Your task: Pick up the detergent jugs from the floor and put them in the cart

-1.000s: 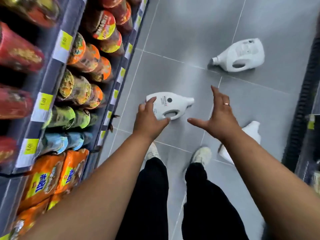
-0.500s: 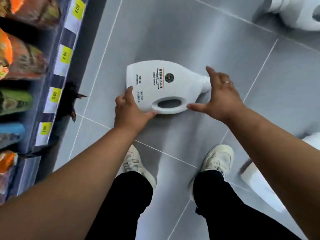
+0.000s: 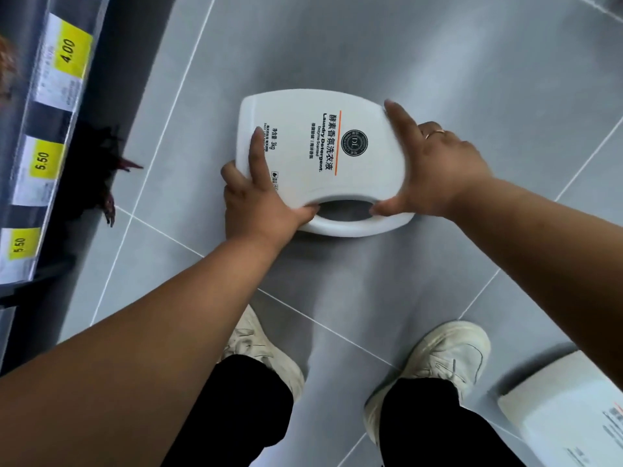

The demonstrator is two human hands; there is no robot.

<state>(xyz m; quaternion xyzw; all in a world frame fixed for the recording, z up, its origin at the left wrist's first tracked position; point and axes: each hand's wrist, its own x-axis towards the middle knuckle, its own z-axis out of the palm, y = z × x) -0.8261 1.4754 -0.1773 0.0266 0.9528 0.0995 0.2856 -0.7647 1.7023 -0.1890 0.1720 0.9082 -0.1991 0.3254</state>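
Note:
A white detergent jug [image 3: 296, 116] lies on its side on the grey tiled floor, label up, handle toward me. My left hand [image 3: 259, 207] grips its base end, with one finger stretched over the label face and the thumb at the handle opening. My right hand [image 3: 438, 170] grips the neck end, fingers over the top edge and thumb in the handle opening; it hides the cap. A second white jug [image 3: 569, 412] lies at the bottom right, partly cut off by the frame. No cart is in view.
A store shelf edge with yellow price tags [image 3: 47, 160] runs along the left. A dark object [image 3: 97, 170] lies on the floor at the shelf's foot. My two feet in pale shoes [image 3: 448, 358] stand just below the jug.
I have bent much closer to the floor. Both hands went from hovering open above the jug to closing on its two ends, thumbs at the handle opening. The far jug left the view.

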